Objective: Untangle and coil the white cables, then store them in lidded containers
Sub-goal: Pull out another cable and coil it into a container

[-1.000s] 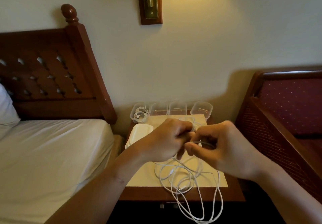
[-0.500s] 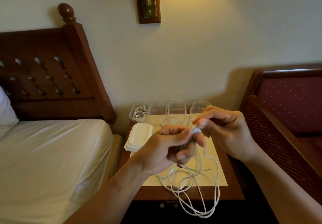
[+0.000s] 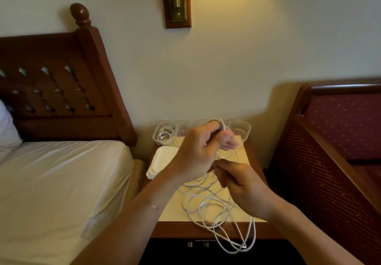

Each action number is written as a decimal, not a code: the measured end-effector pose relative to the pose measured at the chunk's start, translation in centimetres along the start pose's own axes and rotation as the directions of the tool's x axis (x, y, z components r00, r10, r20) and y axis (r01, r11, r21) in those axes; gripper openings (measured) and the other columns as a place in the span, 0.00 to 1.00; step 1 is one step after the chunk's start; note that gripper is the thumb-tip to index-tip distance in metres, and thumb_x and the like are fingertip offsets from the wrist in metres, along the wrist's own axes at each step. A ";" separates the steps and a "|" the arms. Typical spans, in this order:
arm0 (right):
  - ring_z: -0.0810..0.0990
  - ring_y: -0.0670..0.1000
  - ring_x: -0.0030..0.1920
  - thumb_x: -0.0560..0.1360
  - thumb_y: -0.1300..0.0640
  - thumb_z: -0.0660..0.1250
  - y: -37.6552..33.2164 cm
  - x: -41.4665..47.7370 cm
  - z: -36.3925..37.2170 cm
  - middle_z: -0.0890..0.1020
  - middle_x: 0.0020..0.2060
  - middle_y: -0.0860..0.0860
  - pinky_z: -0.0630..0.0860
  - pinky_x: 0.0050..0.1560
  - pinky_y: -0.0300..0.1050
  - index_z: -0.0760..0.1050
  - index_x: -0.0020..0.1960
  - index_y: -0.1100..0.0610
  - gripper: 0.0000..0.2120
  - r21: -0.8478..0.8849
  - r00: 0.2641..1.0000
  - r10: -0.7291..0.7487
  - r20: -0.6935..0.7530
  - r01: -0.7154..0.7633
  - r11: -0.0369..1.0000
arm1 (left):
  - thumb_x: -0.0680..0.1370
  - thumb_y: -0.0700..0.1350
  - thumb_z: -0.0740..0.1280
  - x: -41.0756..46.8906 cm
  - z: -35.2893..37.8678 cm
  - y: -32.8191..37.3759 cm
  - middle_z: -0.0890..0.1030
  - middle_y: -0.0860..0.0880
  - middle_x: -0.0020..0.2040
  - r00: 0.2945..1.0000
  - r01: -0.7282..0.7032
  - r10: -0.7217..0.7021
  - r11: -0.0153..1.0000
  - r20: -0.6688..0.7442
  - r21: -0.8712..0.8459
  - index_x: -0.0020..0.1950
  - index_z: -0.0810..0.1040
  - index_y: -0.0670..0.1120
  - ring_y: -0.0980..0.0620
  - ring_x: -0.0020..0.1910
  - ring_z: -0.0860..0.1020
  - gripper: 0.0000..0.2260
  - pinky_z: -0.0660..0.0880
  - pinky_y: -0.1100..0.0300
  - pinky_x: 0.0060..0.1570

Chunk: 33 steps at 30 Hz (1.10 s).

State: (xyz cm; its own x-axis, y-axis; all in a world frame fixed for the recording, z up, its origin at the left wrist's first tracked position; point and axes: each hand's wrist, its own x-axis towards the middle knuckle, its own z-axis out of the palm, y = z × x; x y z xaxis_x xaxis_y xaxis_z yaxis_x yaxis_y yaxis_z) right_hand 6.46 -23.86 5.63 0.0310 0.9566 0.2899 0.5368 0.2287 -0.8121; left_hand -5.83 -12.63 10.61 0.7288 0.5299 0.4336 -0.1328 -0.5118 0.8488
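While the left hand (image 3: 198,147) is raised above the back half of the nightstand (image 3: 171,230), its fingers are curled and a white cable (image 3: 222,125) passes in a loop over the fingertips, so this hand grips the cable and serves as the form for the coil. The right hand (image 3: 244,184) is lower, above the middle of the nightstand, with thumb and fingers closed in a pinch, as far as I can judge on the same cable; the exact contact is partly hidden by the left hand. Under both hands the tangle of cables (image 3: 206,207) lies on the front half of the nightstand, and some loops hang over its front edge. Along the back edge of the nightstand stands a row of clear containers (image 3: 240,129), and the leftmost container (image 3: 165,135) already has a coiled cable inside. A stack of lids (image 3: 162,161) lies at the left side of the nightstand. The step in hand seems to be winding the cable around the left fingers. To do it well, I think the right hand should let the cable slide through a light pinch and lay every turn at the same size. If a knot comes up from the tangle, it is better to stop and free it, because a hard pull may tighten it or drag the pile off the front edge.
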 end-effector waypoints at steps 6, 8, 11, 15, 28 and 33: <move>0.76 0.53 0.34 0.82 0.51 0.66 -0.3 0.1 -1.9 0.79 0.33 0.50 0.74 0.35 0.52 0.80 0.42 0.46 0.11 -0.026 0.987 -0.025 -0.161 0.021 0.999 | 0.85 0.42 0.62 -0.3 -1.4 -0.6 0.72 0.57 0.35 0.959 -0.167 -0.037 0.727 0.281 0.666 0.47 0.72 0.44 0.57 0.33 0.73 0.08 0.63 0.67 0.33; 0.78 0.55 0.39 0.82 0.49 0.66 -0.2 0.1 -3.0 0.80 0.36 0.51 0.76 0.42 0.57 0.81 0.44 0.47 0.10 0.026 0.993 -0.006 -0.116 0.010 1.000 | 0.86 0.45 0.60 -0.5 -2.1 -0.7 0.72 0.54 0.35 0.950 -0.128 -0.104 0.728 0.293 0.674 0.44 0.73 0.43 0.52 0.33 0.72 0.12 0.65 0.60 0.34; 0.80 0.54 0.43 0.83 0.52 0.66 0.3 0.4 -3.5 0.82 0.40 0.48 0.77 0.46 0.58 0.82 0.49 0.48 0.07 0.030 0.999 -0.043 -0.017 0.043 0.999 | 0.87 0.50 0.57 -1.2 -2.8 -0.4 0.73 0.54 0.32 0.909 0.097 -0.255 0.899 0.329 0.428 0.42 0.76 0.43 0.53 0.32 0.69 0.18 0.66 0.54 0.36; 0.80 0.52 0.42 0.80 0.54 0.70 1.6 1.1 -2.7 0.82 0.41 0.46 0.77 0.41 0.51 0.83 0.50 0.54 0.05 -0.105 0.968 -0.203 -0.146 0.189 0.976 | 0.86 0.46 0.61 -2.3 -3.3 -0.4 0.68 0.57 0.29 0.859 0.286 -0.355 0.931 0.369 0.228 0.46 0.79 0.38 0.55 0.30 0.65 0.16 0.63 0.59 0.33; 0.80 0.52 0.44 0.86 0.49 0.58 1.1 2.9 -0.1 0.81 0.44 0.49 0.77 0.43 0.49 0.80 0.56 0.56 0.15 0.000 0.883 -0.193 -0.427 0.213 0.977 | 0.86 0.45 0.52 -4.1 -0.1 -0.1 0.64 0.51 0.28 0.931 0.359 -0.023 0.248 0.365 -0.900 0.47 0.74 0.42 0.54 0.25 0.60 0.15 0.57 0.58 0.29; 0.75 0.49 0.38 0.82 0.62 0.61 1.1 2.3 0.1 0.79 0.38 0.44 0.73 0.39 0.47 0.80 0.54 0.43 0.16 0.033 0.949 -0.112 -0.296 0.127 0.991 | 0.84 0.42 0.61 -2.6 0.3 1.2 0.82 0.44 0.37 0.995 0.102 -0.018 0.315 0.102 -0.944 0.53 0.78 0.37 0.48 0.32 0.81 0.10 0.78 0.58 0.37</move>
State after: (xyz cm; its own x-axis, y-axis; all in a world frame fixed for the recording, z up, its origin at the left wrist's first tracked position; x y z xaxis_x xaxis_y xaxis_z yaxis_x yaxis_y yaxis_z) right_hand 7.06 -21.41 5.32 0.2195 0.8282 0.5156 0.5079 0.3542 -0.7852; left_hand -7.67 -14.82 10.40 0.7957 0.4677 0.3848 -0.6010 0.5314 0.5970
